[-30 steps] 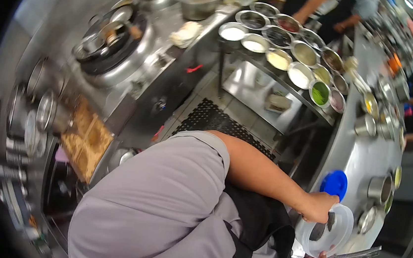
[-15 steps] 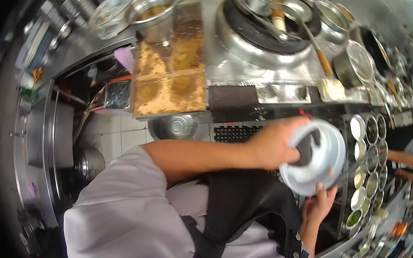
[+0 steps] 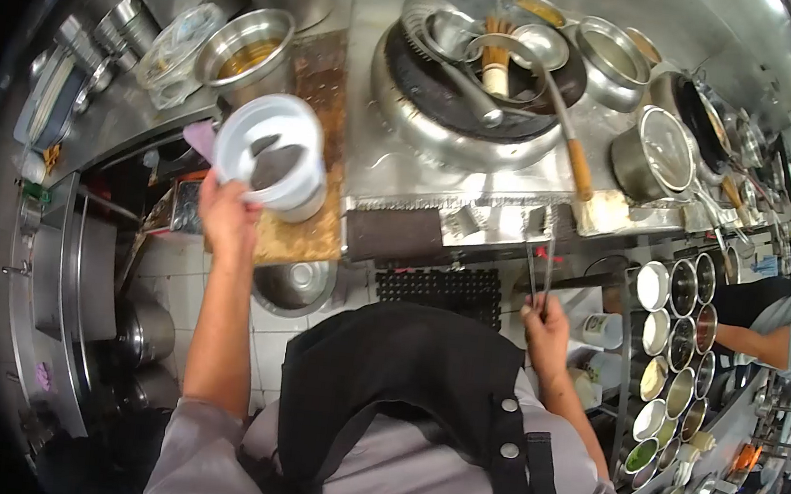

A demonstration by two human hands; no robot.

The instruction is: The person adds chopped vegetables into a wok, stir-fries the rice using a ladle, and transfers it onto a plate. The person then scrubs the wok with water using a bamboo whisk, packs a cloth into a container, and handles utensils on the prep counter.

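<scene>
My left hand [image 3: 229, 217] is closed on the near rim of a white plastic tub [image 3: 308, 167]. The tub tilts over the worn wooden board [image 3: 295, 247]; I cannot tell whether it rests there. Inside lies something flat and dark grey [image 3: 277, 167], its kind unclear. In front of the stove edge, my right hand [image 3: 547, 333] is closed around thin metal tongs [image 3: 546, 273], with their two arms pointing away from me and slightly apart. Nothing shows between their tips.
A wok [image 3: 397, 80] holds strainers, a brush [image 3: 496, 66] and a ladle [image 3: 561, 111]. A steel pot [image 3: 209, 58] with amber liquid stands behind the tub. At right are several rows of ingredient containers [image 3: 656, 331] and a co-worker's arm [image 3: 748, 343]. A steel bowl [image 3: 262, 296] sits below the board.
The tub has moved from the right across to the board at left, in my left hand. My right hand has let go of it and now holds tongs.
</scene>
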